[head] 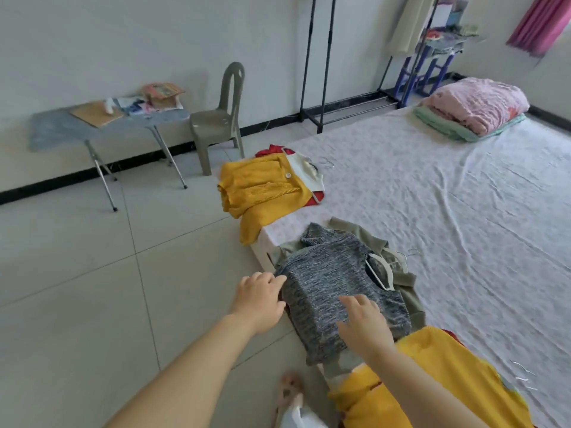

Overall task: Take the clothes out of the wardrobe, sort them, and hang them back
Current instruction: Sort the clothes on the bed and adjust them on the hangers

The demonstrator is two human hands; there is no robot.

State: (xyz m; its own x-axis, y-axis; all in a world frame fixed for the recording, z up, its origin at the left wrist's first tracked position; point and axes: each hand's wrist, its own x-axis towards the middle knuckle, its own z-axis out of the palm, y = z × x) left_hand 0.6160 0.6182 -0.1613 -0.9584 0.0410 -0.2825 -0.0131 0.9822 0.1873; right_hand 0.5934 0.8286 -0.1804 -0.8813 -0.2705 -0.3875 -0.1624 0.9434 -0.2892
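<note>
The grey sweater point(327, 291) lies on the near edge of the mattress point(432, 196), over an olive garment point(408, 288) — a white hanger point(381, 273) sits at its neck. The left hand point(261, 299) curls its fingers round the sweater's left edge; the right hand point(364, 322) rests on top, fingers straight and spread. 1 yellow garment point(262, 186) lies farther along the mattress edge.

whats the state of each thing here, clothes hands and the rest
grey sweater: spread flat at the bed edge, on an olive garment
white hanger: lies at the grey sweater's collar
left hand: grips the grey sweater's edge
right hand: open, fingers spread on the grey sweater
yellow sweater: folded, sleeve hanging off the bed
pink quilt: folded
chair: upright
</note>
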